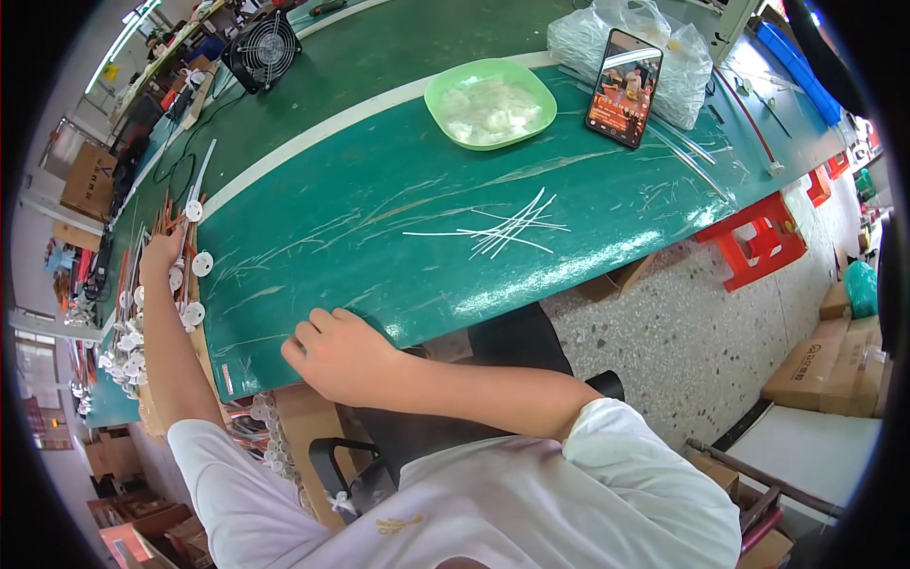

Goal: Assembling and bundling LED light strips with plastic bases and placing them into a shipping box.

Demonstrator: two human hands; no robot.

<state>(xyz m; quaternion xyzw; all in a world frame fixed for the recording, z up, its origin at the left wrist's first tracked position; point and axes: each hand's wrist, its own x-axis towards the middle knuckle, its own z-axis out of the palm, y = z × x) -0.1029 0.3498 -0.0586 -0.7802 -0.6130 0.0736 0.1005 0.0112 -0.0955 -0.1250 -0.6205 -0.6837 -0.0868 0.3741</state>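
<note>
My left hand (pixel 163 250) reaches out to the far left, among a pile of reddish-brown wires (pixel 172 216) with white round ends (pixel 193 315). Its fingers look closed there, but what lies in them is hidden. At the near edge of the green table (pixel 313 256), my right hand (pixel 343 358) rests with curled fingers, and nothing shows in it. Thin white strips (pixel 512 228) lie crossed in a loose heap on the table, to the right of and beyond that hand.
A light green bowl (pixel 438 112) with whitish, translucent contents stands farther back. Right of it, a phone (pixel 624 90) leans upright against a clear plastic bag (pixel 684 81). A black fan (pixel 265 52) stands at the far left. A red stool (pixel 758 242) and a cardboard box (pixel 825 372) are on the right.
</note>
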